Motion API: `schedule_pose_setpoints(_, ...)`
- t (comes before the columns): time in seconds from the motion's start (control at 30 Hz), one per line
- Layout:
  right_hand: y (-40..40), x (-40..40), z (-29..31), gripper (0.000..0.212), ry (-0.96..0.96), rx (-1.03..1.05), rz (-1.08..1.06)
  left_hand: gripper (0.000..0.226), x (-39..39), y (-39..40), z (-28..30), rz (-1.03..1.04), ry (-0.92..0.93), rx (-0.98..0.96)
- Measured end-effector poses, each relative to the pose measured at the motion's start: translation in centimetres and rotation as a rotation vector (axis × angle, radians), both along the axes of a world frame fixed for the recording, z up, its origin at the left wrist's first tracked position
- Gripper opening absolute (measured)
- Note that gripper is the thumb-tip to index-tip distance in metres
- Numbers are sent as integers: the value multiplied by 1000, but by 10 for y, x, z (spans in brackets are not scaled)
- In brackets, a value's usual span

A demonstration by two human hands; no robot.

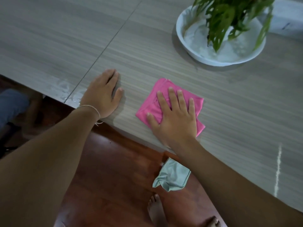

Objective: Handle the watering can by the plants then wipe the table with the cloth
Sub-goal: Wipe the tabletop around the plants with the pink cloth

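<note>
- Two hands are on the table (147, 51), both flat. The right hand (175, 118) lies palm down on the folded pink cloth (161, 90) with straight, slightly spread fingers (172, 95), pressing rather than gripping. That reads as the wiping stage, the flat palm keeping the cloth's whole face on the surface.
- The cloth sits near the table's front edge; from the left hand (103, 94) it lies at about 3 o'clock, close but apart.
- The left hand rests on bare wood with fingers straight and together, holding nothing. I judge it a brace, steadying the person as they lean over the edge.
- No watering can is in view, so that part looks finished or the can stands outside the frame; I cannot tell which.
- From the cloth, a white bowl (182, 38) of water holding a green plant (232, 15) stands at about 1 o'clock, well apart. It would block a long stroke that way, and bumping it could slop water out.
- A wet patch (68, 90) glistens at the table edge, at about 9 o'clock from the left hand. It probably needs wiping, and the left hand lies between it and the cloth.
- On the reddish floor (114, 161), at 6 o'clock from the cloth, lies a crumpled pale green cloth (172, 176), with bare feet (155, 208) below it.
</note>
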State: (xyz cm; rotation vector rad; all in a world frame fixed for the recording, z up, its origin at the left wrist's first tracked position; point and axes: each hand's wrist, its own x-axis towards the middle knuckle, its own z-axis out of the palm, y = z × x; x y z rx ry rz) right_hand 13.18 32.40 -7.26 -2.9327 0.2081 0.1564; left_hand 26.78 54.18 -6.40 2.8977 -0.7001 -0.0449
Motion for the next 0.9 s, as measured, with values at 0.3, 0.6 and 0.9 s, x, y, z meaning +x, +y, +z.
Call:
schedule_pose_setpoints(0.3,-133,-91,1,83,6,-34,-203,56,-47,-122,10,-174,76,-51)
schedule_pose_setpoints(0.6,-305,-216,4,83,2,-67,-401,55,-140,-342,25,-479,91,-117)
schedule_pose_setpoints(0.9,-414,-336,8,82,-15,-75,-609,64,-208,-455,27,-638,130,-122)
